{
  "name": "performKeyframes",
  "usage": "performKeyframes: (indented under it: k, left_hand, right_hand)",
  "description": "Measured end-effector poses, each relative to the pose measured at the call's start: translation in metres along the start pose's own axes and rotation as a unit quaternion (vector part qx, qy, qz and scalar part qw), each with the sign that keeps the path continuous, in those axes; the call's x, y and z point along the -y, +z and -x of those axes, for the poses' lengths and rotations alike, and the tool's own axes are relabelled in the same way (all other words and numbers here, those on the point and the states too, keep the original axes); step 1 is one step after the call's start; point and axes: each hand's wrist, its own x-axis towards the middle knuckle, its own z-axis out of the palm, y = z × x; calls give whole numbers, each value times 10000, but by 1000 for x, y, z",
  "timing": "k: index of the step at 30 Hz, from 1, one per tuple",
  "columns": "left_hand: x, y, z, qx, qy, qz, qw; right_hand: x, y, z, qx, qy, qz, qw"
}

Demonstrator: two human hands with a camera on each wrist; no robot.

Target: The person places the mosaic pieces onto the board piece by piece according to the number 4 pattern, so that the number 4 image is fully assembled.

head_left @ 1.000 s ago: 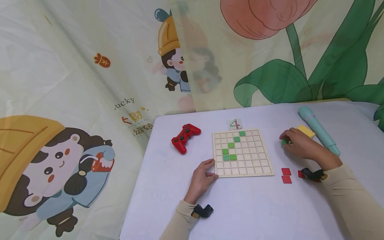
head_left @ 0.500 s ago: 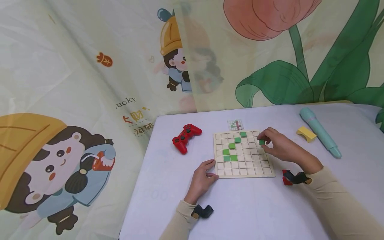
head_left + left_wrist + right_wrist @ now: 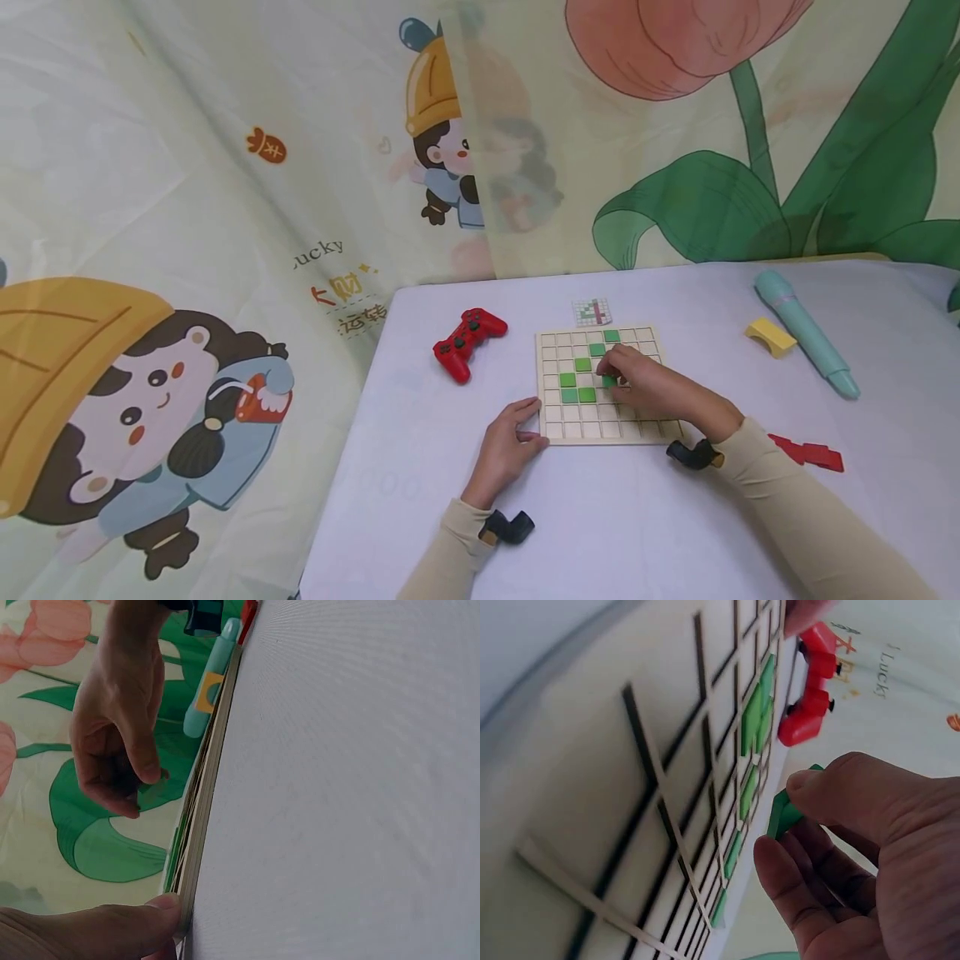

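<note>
A wooden grid board (image 3: 570, 430) lies on the table with several green tiles (image 3: 587, 395) in its squares. Above the board's middle, my right hand (image 3: 652, 385) pinches a green tile (image 3: 784, 815) between thumb and fingers; the right wrist view shows it held off the surface. My left hand (image 3: 504, 450) holds the board's lower left corner, its thumb on the edge in the left wrist view. A small printed grid card (image 3: 592, 312) lies just behind the board.
A red game controller (image 3: 468, 343) lies left of the board. To the right are a yellow arched block (image 3: 770, 337) and a teal microphone-shaped object (image 3: 806, 333). Several red tiles (image 3: 822, 456) lie near the right sleeve, which partly covers that area.
My right hand has moved left from beside the yellow block to over the board, carrying the green tile. The left hand has stayed at the board's corner.
</note>
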Motion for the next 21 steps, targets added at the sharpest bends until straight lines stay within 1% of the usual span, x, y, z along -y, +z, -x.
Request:
performKeyframes:
  k: [3,10,15,21]
  left_hand:
    - [0,0,0,-2,0,-10,10000]
    - [0,0,-1,19,6,-6,10000]
    - [-2,-1,0,24,-4,-39,10000]
    - [-2,-1,1,36,-21,-60,10000]
  right_hand:
    - [0,7,-3,153,40,86,9998]
    - [-2,12,-4,217,-396,454,9979]
    - [-2,13,-4,266,-485,558,9969]
    - [-1,13,-5,270,-466,737,9958]
